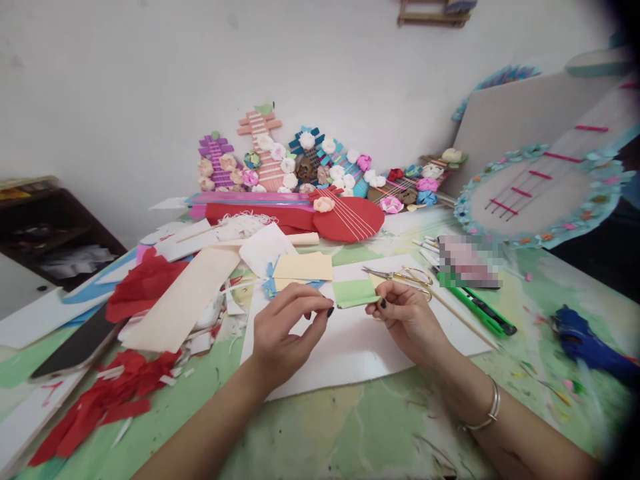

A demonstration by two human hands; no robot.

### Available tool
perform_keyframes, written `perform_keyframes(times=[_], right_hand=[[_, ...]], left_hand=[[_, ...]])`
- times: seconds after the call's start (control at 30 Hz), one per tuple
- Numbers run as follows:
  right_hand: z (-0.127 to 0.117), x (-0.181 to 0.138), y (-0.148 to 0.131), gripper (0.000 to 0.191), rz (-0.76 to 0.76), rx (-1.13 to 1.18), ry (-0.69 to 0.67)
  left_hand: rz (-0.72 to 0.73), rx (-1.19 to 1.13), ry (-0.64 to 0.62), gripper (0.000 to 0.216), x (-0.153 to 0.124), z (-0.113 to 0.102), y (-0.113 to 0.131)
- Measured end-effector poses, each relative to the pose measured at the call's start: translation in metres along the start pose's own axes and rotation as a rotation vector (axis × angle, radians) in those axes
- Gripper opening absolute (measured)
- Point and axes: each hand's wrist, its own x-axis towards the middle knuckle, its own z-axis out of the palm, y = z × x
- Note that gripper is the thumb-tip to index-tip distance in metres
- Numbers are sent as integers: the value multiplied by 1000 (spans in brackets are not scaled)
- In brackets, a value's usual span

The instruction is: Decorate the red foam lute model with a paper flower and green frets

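A small piece of green paper (354, 292) is held up above a white sheet (345, 357). My right hand (414, 321) pinches the paper's lower right corner between thumb and fingers. At the opposite side, my left hand (287, 330) has thumb and forefinger closed together at the paper's lower left edge. Along its bottom the green paper looks folded or creased. Behind it lie gold-handled scissors (426, 277). Cream paper pieces (303, 267) sit over blue scraps (270, 287) just beyond my left hand.
A green utility knife (483, 310), a thin wooden stick (463, 313) and a blue glue gun (587, 340) lie to the right. Red paper scraps (107, 400) and a cream strip (183, 297) spread leftward. Flower-decorated instrument models (270, 157) and a red one (350, 219) line the wall.
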Motion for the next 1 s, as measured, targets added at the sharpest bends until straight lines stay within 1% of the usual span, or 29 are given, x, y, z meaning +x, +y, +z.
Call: perform_keyframes(times=[0.13,0.4,0.53,0.73,0.87,1.0], right_hand=[[0,0,0,20,12,-19,-7],[-3,1,-1,19,17,-36,-23],[-4,2,-1,16,22,-51,-36],[-6,4,-3,16,34,-59,-39],[-7,5,-4,15,67,-92,-21],[-9,5,-5,14,83,-116,-42]], left_hand=[[12,-7,-57,16,3,-2,0],[50,32,-82,17,3,-4,-1],[106,55,-119,19,2,-5,-4],[217,120,-126,21,-3,-6,-11],[229,147,-159,23,-8,-6,-14],[235,142,-180,24,-9,-6,-15]])
